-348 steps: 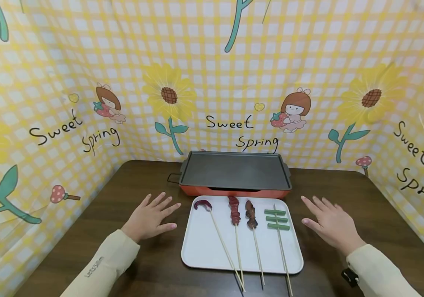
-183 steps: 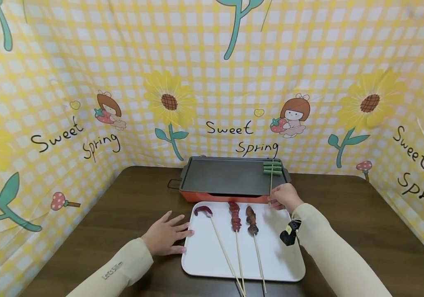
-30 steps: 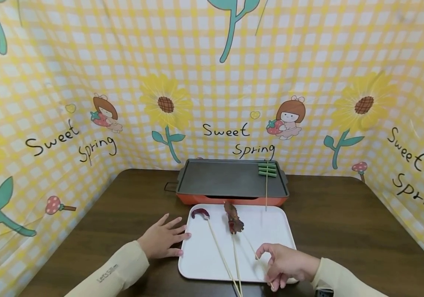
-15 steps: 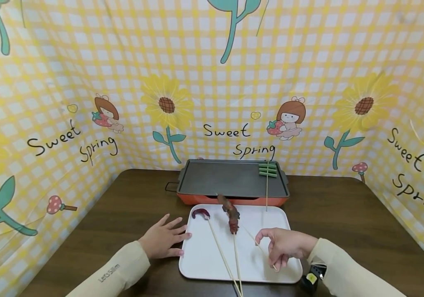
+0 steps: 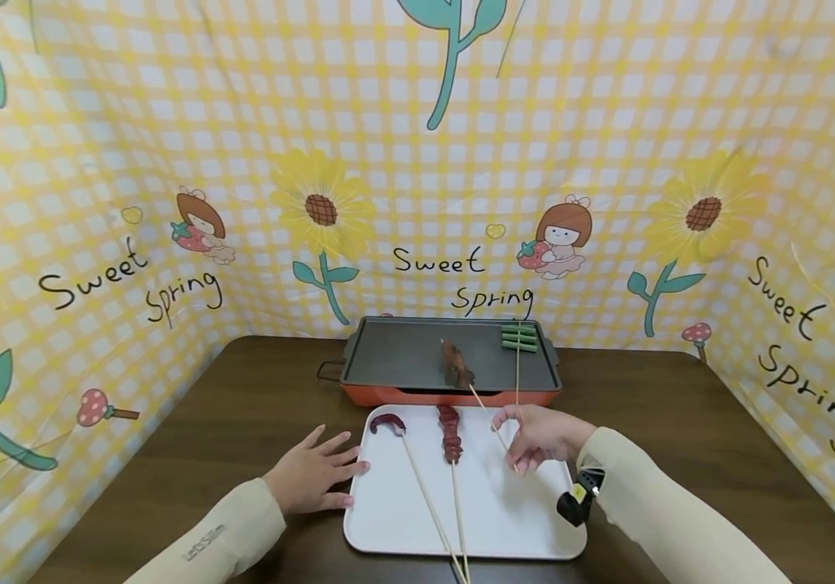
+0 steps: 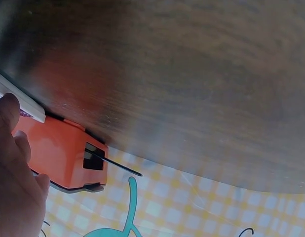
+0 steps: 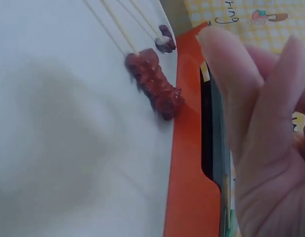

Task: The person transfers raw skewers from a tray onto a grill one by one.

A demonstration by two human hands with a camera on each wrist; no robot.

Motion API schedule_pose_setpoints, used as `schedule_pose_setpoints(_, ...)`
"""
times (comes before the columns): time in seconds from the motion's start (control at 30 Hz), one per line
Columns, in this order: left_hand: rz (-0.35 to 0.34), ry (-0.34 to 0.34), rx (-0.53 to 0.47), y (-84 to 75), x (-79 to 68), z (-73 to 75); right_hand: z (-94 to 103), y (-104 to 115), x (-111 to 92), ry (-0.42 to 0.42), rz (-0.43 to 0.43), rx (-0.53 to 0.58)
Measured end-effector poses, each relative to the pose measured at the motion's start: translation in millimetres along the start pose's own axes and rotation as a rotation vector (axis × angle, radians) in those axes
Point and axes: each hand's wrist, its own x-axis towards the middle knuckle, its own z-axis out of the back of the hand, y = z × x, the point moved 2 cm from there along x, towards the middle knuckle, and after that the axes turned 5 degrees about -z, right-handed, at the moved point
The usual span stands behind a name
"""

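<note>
My right hand (image 5: 544, 438) pinches the stick of a brown meat skewer (image 5: 455, 365). The skewer's meat overlaps the front part of a dark griddle (image 5: 395, 349) in the head view; the right wrist view hides the pinched stick behind the hand. Below, a red meat skewer (image 5: 450, 438) and a skewer with a curved dark-red piece (image 5: 388, 423) lie on the white tray (image 5: 534, 527), their sticks crossing past its near edge. My left hand (image 5: 311, 474) has spread, straight fingers, with fingertips at the tray's left rim.
A skewer of green stalks (image 5: 519, 339) lies at the griddle's right end, its stick reaching over the near side. The griddle's orange-red base (image 5: 380, 396) stands right behind the tray. A wire handle (image 5: 328, 371) sticks out left. A patterned cloth (image 5: 417, 162) encloses the brown table (image 5: 191, 454).
My right hand has carried the brown meat skewer up and forward, from over the red meat skewer to the griddle. The left hand stays at the tray's rim.
</note>
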Motion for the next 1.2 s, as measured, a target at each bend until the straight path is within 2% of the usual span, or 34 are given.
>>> schedule_pose_setpoints(0.23, 0.001, 0.001, 0.009, 0.7, 0.4, 0.7, 10.0, 10.5, 11.0, -0.037, 0.017, 0.086)
schedule_pose_setpoints(0.4, 0.006, 0.01, -0.014, -0.4, 2.5, 4.1, 19.3, 15.3, 16.5, -0.054, -0.011, 0.1)
schedule_pose_setpoints(0.63, 0.016, 0.019, -0.042, -1.6, -0.2, 0.1, 26.1, 17.1, 26.3, -0.081, -0.033, 0.128)
schedule_pose_setpoints(0.9, 0.02, -0.004, -0.03, -0.1, -2.2, 4.7, 24.2, 37.5, 34.4, -0.143, -0.001, 0.137)
schedule_pose_setpoints(1.2, 0.022, 0.025, 0.0, -3.0, -1.3, 6.7, 12.0, 48.1, 45.8, -0.254, -0.004, 0.134)
